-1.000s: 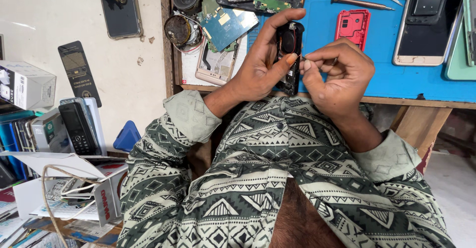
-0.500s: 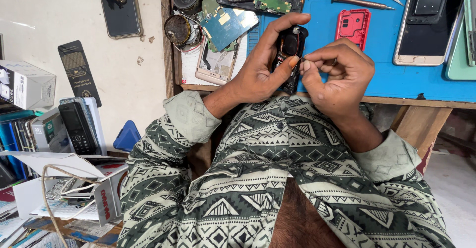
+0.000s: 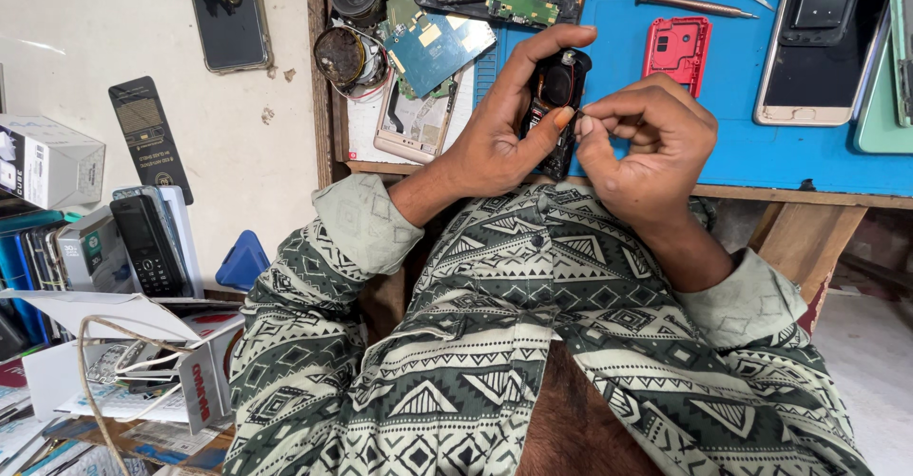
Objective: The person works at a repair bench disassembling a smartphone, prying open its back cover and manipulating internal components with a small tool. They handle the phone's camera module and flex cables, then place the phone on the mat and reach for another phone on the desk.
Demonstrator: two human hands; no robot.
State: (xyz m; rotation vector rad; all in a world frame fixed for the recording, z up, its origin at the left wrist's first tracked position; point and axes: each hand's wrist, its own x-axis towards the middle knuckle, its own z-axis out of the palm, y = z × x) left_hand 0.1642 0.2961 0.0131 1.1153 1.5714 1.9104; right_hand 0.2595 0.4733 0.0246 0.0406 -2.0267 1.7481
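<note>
My left hand (image 3: 509, 119) grips a small black opened phone body (image 3: 554, 100), back side up, with a round speaker part showing near its top. My right hand (image 3: 647, 138) is beside it, thumb and forefinger pinched together at the phone's right edge on something too small to make out. Both hands hover over the near edge of a blue work mat (image 3: 761, 148) on a wooden bench. My sleeves are green with a white geometric pattern.
On the mat lie a red phone frame (image 3: 677, 48), a screwdriver (image 3: 694, 3), circuit boards (image 3: 437, 43), a gold phone (image 3: 409, 124) and larger phones (image 3: 823, 48). Left of the bench, boxes, a black keypad phone (image 3: 147, 243) and papers crowd the floor.
The phone body has tilted slightly in my left hand. Both hands stay in nearly the same place.
</note>
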